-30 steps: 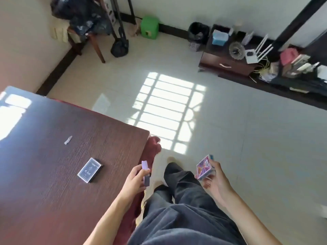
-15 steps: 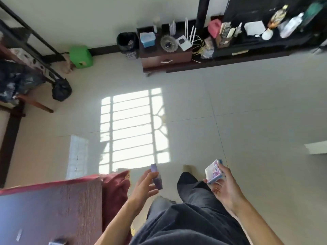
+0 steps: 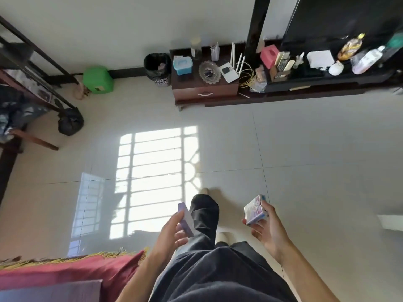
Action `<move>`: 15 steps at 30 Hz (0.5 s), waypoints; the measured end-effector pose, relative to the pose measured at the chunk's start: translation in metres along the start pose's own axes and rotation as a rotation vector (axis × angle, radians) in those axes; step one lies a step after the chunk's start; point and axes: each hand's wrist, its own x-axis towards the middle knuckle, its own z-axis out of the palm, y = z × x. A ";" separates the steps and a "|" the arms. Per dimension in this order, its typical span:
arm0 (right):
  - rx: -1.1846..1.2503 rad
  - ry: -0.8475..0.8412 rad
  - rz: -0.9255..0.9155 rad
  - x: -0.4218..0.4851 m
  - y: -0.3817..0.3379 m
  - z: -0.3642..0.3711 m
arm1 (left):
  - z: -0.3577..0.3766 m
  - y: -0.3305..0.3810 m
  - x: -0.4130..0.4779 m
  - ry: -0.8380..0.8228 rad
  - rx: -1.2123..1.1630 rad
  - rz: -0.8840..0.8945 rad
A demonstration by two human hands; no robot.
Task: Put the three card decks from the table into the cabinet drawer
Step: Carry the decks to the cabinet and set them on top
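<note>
My left hand (image 3: 169, 235) grips a purple card deck (image 3: 186, 219) edge-on, low in the middle of the view. My right hand (image 3: 269, 231) holds a second deck (image 3: 255, 210) with a pink and purple picture on its face. Both hands hang over the tiled floor in front of my dark trousers. Across the room stands a small dark-brown cabinet (image 3: 204, 92) whose drawer, with a white handle (image 3: 205, 94), is shut. Only a corner of the table (image 3: 50, 290) shows at the bottom left; the third deck is out of view.
A red fringed cloth (image 3: 72, 269) lies by the table corner. A black waste bin (image 3: 158, 68) and green box (image 3: 98, 79) stand left of the cabinet. A long low dark shelf (image 3: 327, 83) with clutter runs to its right. A chair and black bag (image 3: 70, 124) stand at left.
The view has swung away from the table toward the cabinet, which now looks closer. Both hands still hold their decks and have risen slightly in the view.
</note>
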 end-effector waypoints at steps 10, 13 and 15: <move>0.060 0.030 -0.037 0.076 -0.140 0.075 | -0.007 0.172 0.093 -0.093 0.104 0.112; 0.104 0.002 -0.037 0.091 -0.178 0.094 | 0.006 0.230 0.119 -0.140 0.134 0.144; 0.132 -0.002 -0.044 0.106 -0.202 0.106 | 0.014 0.262 0.140 -0.137 0.109 0.160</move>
